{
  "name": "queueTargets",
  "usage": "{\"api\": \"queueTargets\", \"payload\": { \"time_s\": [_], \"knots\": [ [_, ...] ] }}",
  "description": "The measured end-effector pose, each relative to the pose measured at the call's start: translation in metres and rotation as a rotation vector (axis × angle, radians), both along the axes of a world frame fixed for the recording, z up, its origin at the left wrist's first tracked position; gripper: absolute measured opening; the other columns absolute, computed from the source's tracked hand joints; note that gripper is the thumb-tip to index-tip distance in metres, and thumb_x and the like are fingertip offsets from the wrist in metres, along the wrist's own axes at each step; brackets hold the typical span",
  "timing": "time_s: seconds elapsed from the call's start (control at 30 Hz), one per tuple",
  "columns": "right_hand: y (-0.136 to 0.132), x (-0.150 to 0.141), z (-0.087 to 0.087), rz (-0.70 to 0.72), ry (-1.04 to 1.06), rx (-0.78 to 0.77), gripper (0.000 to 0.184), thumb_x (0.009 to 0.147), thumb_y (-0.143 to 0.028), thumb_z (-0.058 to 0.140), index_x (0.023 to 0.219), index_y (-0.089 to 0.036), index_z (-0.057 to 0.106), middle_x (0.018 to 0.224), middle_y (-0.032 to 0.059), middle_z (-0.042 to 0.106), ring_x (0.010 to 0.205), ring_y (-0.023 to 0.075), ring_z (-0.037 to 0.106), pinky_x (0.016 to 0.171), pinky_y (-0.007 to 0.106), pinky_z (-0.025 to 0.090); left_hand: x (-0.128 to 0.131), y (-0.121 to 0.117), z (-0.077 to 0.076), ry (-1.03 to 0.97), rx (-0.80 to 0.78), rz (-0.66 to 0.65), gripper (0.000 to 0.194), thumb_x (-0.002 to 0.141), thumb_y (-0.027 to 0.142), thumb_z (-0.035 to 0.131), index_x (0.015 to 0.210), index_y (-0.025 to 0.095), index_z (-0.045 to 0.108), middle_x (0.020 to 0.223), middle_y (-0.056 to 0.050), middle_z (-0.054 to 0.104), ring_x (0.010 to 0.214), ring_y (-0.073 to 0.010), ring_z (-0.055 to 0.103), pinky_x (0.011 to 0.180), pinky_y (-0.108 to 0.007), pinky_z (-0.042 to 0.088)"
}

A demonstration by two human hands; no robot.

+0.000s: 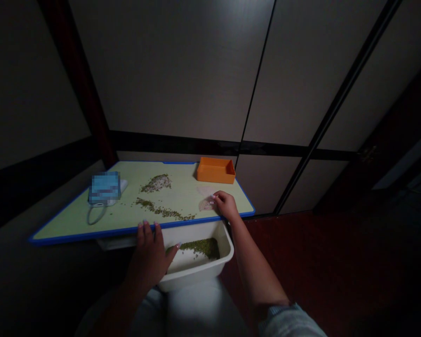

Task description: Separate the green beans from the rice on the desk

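Note:
A pale green table (77,217) with a blue edge carries scattered green beans (161,211) in two loose patches. Below its front edge sits a white tub (199,276) on my lap with more green beans (202,247) inside. My left hand (150,255) grips the tub's near rim, fingers reaching up to the table edge. My right hand (225,204) rests on the table near its right front corner, fingers pinched on a thin clear plastic piece (206,204).
An orange box (215,170) stands at the table's far right. A white device with a cable (103,194) lies at the left. Panelled walls (182,70) rise close behind the table. A dark red floor (319,262) lies to the right.

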State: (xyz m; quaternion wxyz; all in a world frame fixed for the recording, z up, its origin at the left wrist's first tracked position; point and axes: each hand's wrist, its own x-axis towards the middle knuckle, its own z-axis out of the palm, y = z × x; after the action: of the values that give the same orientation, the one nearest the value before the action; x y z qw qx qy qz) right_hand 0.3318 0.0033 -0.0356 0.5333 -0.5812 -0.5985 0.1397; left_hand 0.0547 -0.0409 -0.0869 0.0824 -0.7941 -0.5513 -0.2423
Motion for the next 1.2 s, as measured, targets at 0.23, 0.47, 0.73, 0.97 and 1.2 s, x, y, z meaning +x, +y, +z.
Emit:
{"api": "queueTargets", "payload": {
  "time_s": [0.23,0.47,0.73,0.97,1.2],
  "knots": [
    [0.000,0.001,0.000,0.019,0.027,0.009,0.020,0.079,-0.034,0.053,0.076,-0.018,0.064,0.065,0.0004,0.062,0.061,0.0143,0.053,0.058,0.023,0.039,-0.001,0.000,0.001,0.006,-0.005,-0.006,0.091,0.074,0.060,0.042,0.130,-0.011,0.034,0.143,-0.039,0.024,0.140,-0.0466,0.009,0.108,-0.054,0.025],
    [0.001,0.001,0.000,0.065,0.034,-0.011,0.020,0.077,-0.035,0.055,0.073,-0.018,0.063,0.065,0.0005,0.062,0.060,0.0140,0.053,0.059,0.024,0.040,0.000,-0.002,0.004,-0.011,-0.016,-0.002,0.091,0.074,0.062,0.041,0.131,-0.009,0.035,0.144,-0.037,0.025,0.141,-0.0448,0.009,0.108,-0.054,0.026],
    [0.001,0.002,0.000,0.088,0.064,-0.017,0.022,0.078,-0.037,0.053,0.073,-0.017,0.062,0.063,-0.0004,0.060,0.060,0.0132,0.052,0.057,0.023,0.040,0.001,-0.002,0.004,-0.021,-0.035,0.011,0.091,0.072,0.061,0.043,0.131,-0.008,0.035,0.145,-0.036,0.024,0.141,-0.0446,0.010,0.107,-0.055,0.027],
    [-0.007,-0.005,0.001,0.117,0.078,-0.042,0.021,0.076,-0.037,0.056,0.072,-0.018,0.062,0.063,-0.0009,0.060,0.059,0.0126,0.052,0.056,0.022,0.039,0.001,-0.005,0.010,0.001,-0.043,0.019,0.088,0.073,0.060,0.041,0.132,-0.006,0.035,0.145,-0.033,0.029,0.140,-0.0432,0.016,0.106,-0.054,0.028],
    [-0.014,-0.016,-0.006,0.023,0.140,-0.009,0.024,0.079,-0.040,0.051,0.070,-0.018,0.056,0.061,-0.0014,0.055,0.057,0.0129,0.049,0.055,0.023,0.038,0.003,-0.006,0.011,-0.010,-0.054,0.029,0.089,0.072,0.058,0.045,0.133,-0.006,0.034,0.146,-0.033,0.028,0.140,-0.0438,0.014,0.107,-0.053,0.027]
  ]
}}
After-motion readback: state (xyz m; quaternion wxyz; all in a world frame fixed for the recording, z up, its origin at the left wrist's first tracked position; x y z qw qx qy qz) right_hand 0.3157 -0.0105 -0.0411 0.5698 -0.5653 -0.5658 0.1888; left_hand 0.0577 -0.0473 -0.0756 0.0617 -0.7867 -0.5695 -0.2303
